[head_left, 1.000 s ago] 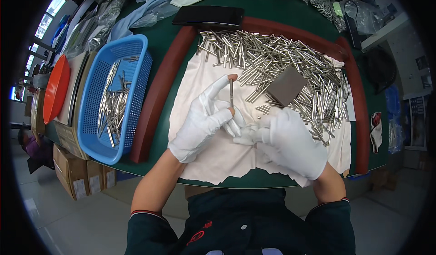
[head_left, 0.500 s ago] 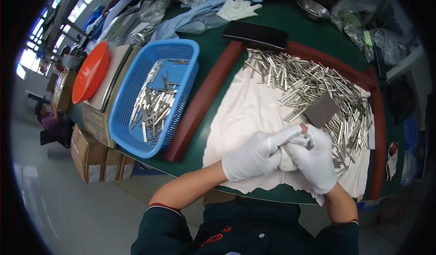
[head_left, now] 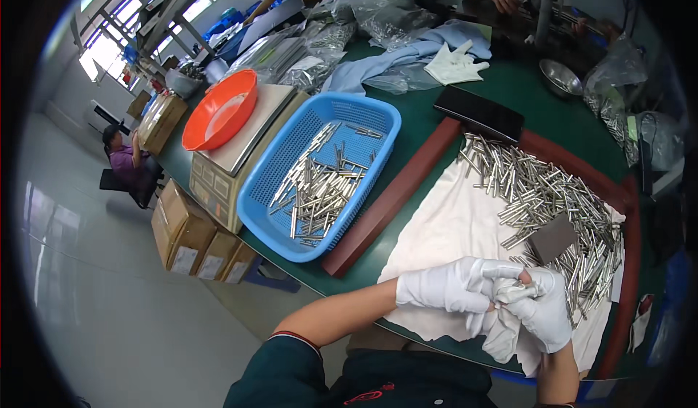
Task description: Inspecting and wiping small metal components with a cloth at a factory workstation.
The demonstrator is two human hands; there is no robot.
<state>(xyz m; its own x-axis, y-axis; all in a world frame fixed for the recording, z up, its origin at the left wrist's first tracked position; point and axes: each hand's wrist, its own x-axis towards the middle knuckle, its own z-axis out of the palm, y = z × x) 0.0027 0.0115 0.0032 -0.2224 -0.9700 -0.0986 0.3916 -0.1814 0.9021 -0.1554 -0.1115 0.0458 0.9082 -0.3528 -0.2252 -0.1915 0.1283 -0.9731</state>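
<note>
My left hand point(head_left: 452, 286) and my right hand point(head_left: 544, 308), both in white gloves with some bare fingertips, meet above the near edge of a pale cloth on the table point(head_left: 454, 226). Bunched between them is a small white cloth point(head_left: 502, 337), its loose end hanging down. The fingers of both hands are closed on it; whether it wraps a metal pin is hidden. Just beyond my right hand, a flat grey-brown block point(head_left: 552, 239) rests on a wide heap of short silvery metal pins point(head_left: 534, 182).
Reddish-brown bars point(head_left: 392, 197) frame the pale cloth, with a black case point(head_left: 478, 113) at their far corner. To the left stand a blue basket point(head_left: 254, 201) holding more pins and a scale point(head_left: 212, 190) with an orange tray point(head_left: 220, 110). Other people work beyond the table.
The whole view has swung, so the table sits farther right and lower. My hands remain together, and more of the small white cloth now hangs below them.
</note>
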